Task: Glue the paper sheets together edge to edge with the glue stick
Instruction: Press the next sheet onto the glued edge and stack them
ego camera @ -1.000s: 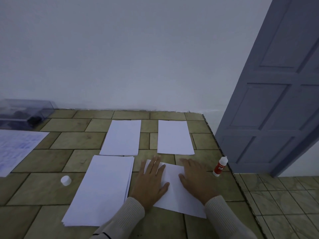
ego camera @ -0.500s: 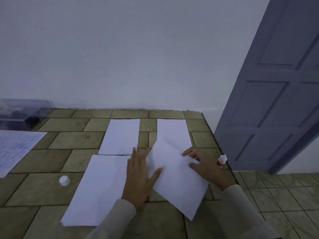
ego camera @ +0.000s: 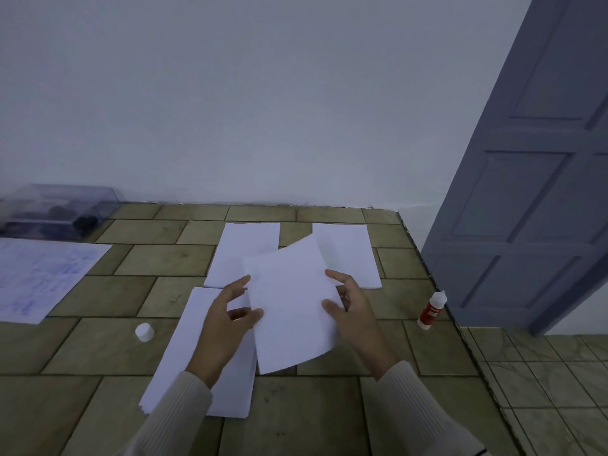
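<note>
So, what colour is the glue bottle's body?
The glue bottle is red with a white tip, seen in the head view.

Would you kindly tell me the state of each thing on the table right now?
Held sheet: lifted, tilted.
Left hand: grips its left edge.
Right hand: grips its right edge.
Far-left sheet: flat.
Far-right sheet: flat.
Stack: flat.
Glue: upright, seemingly uncapped.
Cap: off, far from glue.

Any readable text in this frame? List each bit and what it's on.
Glue bottle: white marks on the red label, too blurred to read.
Printed sheet, far left: faint blue print, too small to read.
Held sheet: no text on the side shown.
Nothing legible anywhere.
</note>
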